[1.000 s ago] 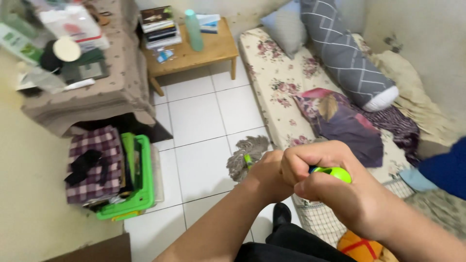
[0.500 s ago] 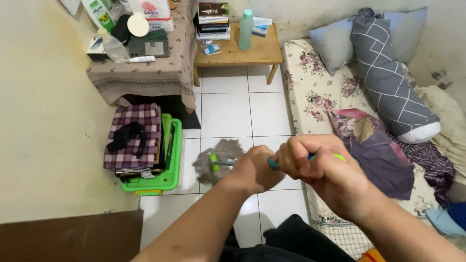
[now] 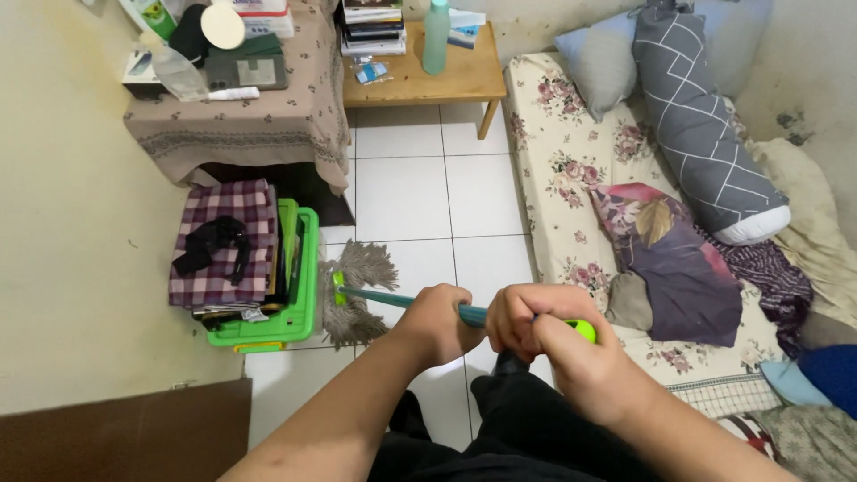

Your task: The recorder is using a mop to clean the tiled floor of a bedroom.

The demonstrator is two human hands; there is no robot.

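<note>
Hands both grip the mop handle (image 3: 393, 299): left hand (image 3: 442, 321) lower, right hand (image 3: 536, 335) clenched by its green tip; mop head (image 3: 357, 290) rests on white floor tiles (image 3: 406, 196) beside a green crate (image 3: 299, 312).

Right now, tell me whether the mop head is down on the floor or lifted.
Down: the mop head lies with its grey strands splayed on the white tiles beside the green crate, its handle slanting up to both hands.
</note>
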